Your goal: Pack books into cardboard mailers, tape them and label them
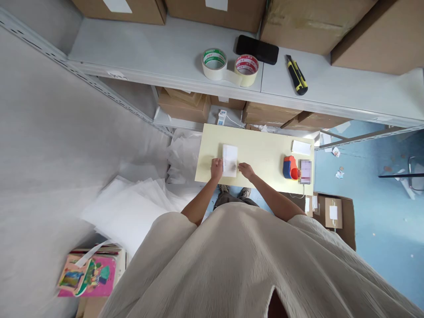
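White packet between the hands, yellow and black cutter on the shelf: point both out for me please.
White packet [229, 159]: head view, middle of its upper face.
Yellow and black cutter [297, 76]: head view, middle of its handle.

A packing corner in a storeroom or small warehouse is suggested by grey metal shelving, on which brown cardboard boxes are kept on two levels. On the upper shelf, two rolls of tape and a yellow-and-black utility knife are laid near the front edge. In front of the lower level, a plain pale-yellow table is placed. Loose white sheets — seemingly wrapping material — are heaped to the left, and books with colourful covers are piled nearby. To the right, labelled parcels are held in an open carton, and the blue floor is littered with paper scraps.
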Motion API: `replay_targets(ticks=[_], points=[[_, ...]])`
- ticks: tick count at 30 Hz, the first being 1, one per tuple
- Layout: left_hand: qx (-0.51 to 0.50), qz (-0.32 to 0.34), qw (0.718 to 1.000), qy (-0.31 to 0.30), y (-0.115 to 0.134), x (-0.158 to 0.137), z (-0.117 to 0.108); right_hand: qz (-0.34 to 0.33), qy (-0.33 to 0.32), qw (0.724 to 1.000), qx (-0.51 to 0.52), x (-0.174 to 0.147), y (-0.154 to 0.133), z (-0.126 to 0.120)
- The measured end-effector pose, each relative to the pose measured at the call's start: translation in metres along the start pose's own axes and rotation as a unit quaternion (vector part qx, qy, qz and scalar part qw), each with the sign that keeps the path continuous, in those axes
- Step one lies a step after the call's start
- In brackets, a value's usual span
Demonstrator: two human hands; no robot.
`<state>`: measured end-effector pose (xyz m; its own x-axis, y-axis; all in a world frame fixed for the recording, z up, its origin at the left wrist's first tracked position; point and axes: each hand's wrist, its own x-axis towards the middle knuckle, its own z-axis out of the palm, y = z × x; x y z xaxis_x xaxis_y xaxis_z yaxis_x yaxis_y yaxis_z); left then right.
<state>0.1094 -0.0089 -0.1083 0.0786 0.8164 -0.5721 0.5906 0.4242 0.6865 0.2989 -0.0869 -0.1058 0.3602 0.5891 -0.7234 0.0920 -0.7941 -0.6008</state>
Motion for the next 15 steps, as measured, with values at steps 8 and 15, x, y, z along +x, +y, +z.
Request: replay_targets(ticks=[8,15], points=[[0.010,-0.035,0.999,-0.020,-0.010,0.003,-0.011,0.039,0.069,0.993,-0.084,0.013,-0.007,0.020],[0.009,0.001,0.996,-0.089,-0.015,-0.005,-0.013,0.056,0.086,0.987,-0.122,0.017,-0.015,0.028]])
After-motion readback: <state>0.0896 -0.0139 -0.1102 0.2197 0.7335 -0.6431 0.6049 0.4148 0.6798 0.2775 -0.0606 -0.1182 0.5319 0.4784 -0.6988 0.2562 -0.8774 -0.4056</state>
